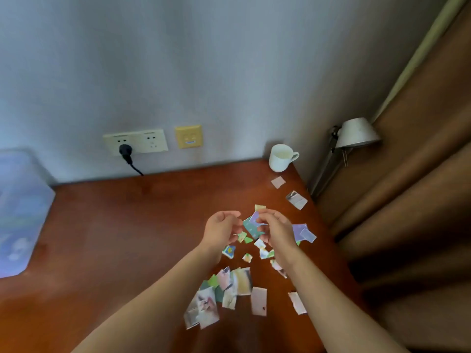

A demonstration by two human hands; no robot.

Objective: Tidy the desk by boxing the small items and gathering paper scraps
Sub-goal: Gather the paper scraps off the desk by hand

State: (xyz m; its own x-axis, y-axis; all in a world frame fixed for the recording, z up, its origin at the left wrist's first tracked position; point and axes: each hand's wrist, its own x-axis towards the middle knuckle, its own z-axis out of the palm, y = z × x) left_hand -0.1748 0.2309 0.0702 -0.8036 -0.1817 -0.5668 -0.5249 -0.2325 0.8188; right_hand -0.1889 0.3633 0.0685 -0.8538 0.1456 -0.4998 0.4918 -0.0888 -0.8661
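Note:
Several torn, coloured paper scraps (224, 291) lie scattered over the right half of the reddish-brown desk (114, 238). My right hand (276, 231) is raised above them and pinches a small bundle of green and lilac scraps (252, 225). Just left of that bundle, my left hand (221, 229) hovers with its fingers loosely curled and nothing in it. More scraps (303, 231) lie to the right of my right hand, and two single pieces (295, 199) sit farther back.
A white mug (280, 157) stands at the desk's back right corner. A translucent bluish box (20, 212) sits at the left edge. Wall sockets with a black plug (126, 151) are behind the desk. A lamp (356, 135) and brown curtain stand to the right.

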